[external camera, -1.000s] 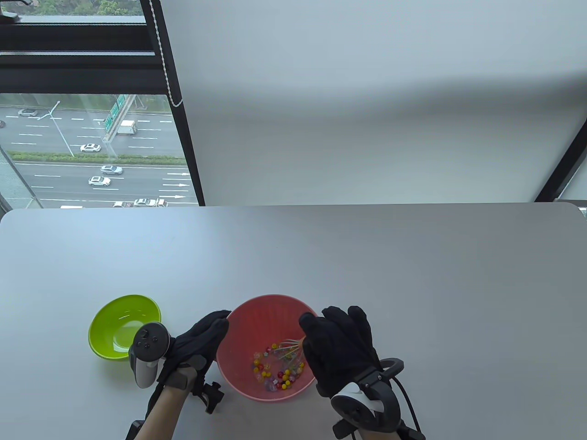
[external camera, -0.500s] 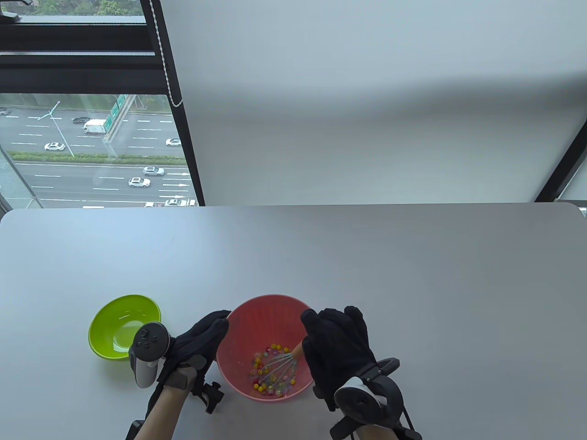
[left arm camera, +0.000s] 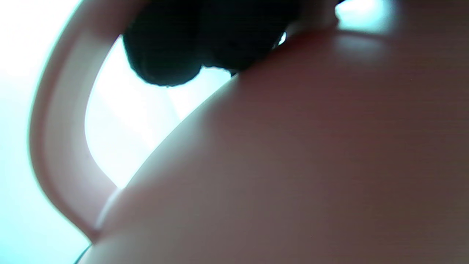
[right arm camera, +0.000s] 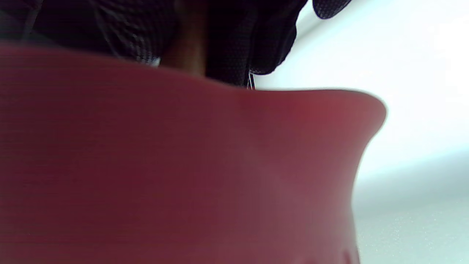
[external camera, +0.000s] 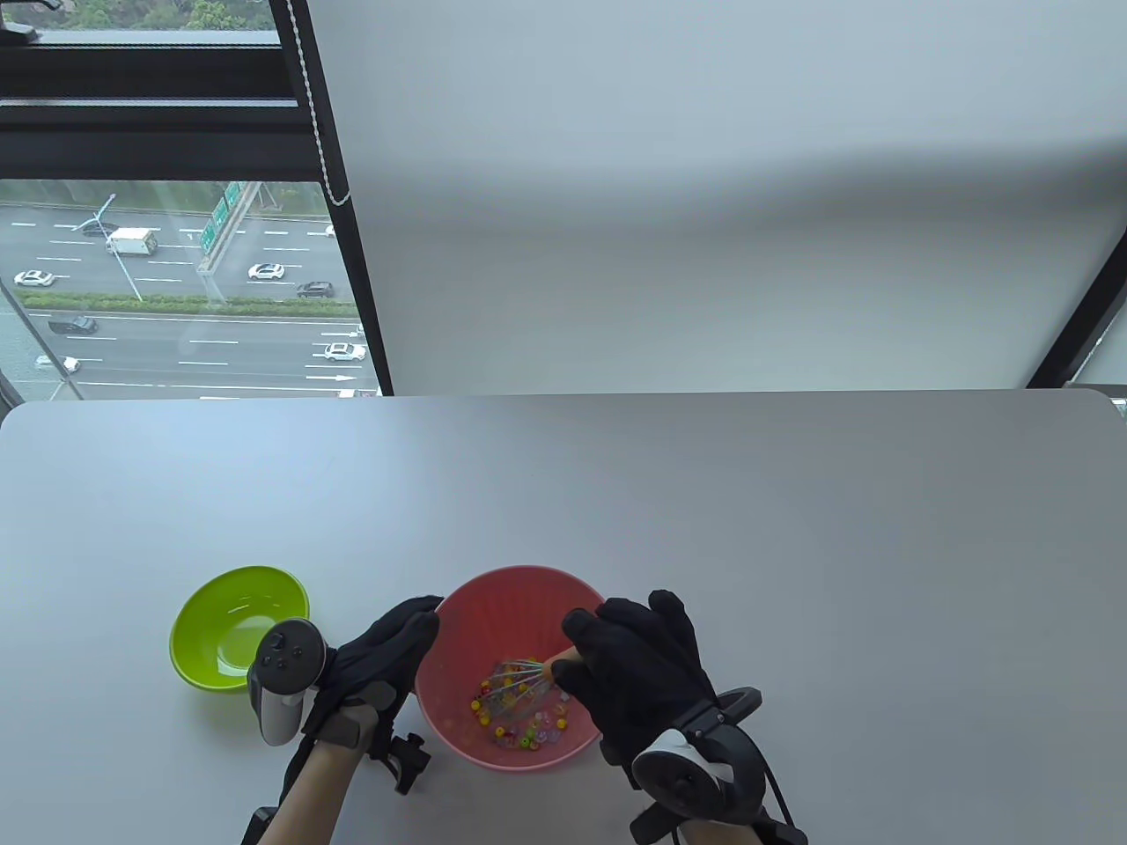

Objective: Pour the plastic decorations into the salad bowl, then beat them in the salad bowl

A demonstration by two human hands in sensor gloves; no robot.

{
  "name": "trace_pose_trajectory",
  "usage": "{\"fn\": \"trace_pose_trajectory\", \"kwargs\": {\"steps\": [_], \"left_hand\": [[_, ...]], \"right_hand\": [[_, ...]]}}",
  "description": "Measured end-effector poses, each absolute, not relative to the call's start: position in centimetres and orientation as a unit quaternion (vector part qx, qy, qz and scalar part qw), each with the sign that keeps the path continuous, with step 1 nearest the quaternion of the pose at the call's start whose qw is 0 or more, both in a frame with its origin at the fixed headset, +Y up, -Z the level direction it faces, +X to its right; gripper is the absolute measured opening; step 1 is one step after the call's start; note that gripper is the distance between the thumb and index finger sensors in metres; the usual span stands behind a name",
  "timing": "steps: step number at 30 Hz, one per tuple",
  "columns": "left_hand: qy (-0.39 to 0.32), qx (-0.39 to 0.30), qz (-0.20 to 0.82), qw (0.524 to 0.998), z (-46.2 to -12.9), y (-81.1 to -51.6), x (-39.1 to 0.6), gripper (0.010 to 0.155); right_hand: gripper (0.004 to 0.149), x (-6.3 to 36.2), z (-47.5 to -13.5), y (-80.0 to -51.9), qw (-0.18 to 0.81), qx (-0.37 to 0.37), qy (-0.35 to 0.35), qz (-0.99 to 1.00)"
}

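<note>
While my right hand (external camera: pixel 647 678) curls round the whisk (external camera: pixel 526 682) handle, its wire head sits down among the beads (external camera: pixel 519 713) at the bottom of the pink bowl (external camera: pixel 458 704), so I judge the pouring is done and I am in the beating step. My left hand (external camera: pixel 379 656) lies against the bowl's left rim, fingers fairly straight along the outer wall, steadying it; the left wrist view shows dark fingertips (left arm camera: pixel 165 55) up at the rim, though it is too blurred to say whether any hook over the edge. The right wrist view shows only the bowl's outer wall (right arm camera: pixel 183 165) with my gloved fingers (right arm camera: pixel 238 44) wrapped on the brownish handle above it.

The green bowl (external camera: pixel 239 627) stands just left of my left hand, and looks emptied.

The beads look small, hard and very light (they should skitter and hop rather than clump), so a fast stroke could flick some over the rim. The bowl seems thin, light plastic on a smooth table (external camera: pixel 704 493), likely to slide or tip if the whisk drags on its wall; holding it at the rim, as now, is the sensible place. The whisk wires should be springy, so I would grip the handle firmly and keep the head low
</note>
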State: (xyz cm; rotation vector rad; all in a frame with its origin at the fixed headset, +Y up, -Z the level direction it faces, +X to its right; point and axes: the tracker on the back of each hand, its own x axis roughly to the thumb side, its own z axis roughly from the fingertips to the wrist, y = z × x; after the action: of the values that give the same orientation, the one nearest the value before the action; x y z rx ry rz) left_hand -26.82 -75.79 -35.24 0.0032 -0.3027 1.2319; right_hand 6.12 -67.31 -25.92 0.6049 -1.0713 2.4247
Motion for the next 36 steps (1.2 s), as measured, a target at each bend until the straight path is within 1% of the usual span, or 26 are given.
{"fn": "trace_pose_trajectory", "kwargs": {"steps": [13, 19, 36], "left_hand": [[-0.143, 0.001, 0.575, 0.806, -35.2, -75.8, -26.8, 0.065], [-0.142, 0.001, 0.575, 0.806, -35.2, -75.8, -26.8, 0.065], [-0.143, 0.001, 0.575, 0.806, -35.3, -75.8, -26.8, 0.065]], "right_hand": [[0.051, 6.0, -25.5, -67.1, 0.15, 0.218, -0.417, 0.869], [0.05, 6.1, -25.3, -67.0, 0.14, 0.217, -0.427, 0.866], [0.052, 7.2, -25.8, -66.8, 0.215, 0.197, -0.401, 0.868]]}}
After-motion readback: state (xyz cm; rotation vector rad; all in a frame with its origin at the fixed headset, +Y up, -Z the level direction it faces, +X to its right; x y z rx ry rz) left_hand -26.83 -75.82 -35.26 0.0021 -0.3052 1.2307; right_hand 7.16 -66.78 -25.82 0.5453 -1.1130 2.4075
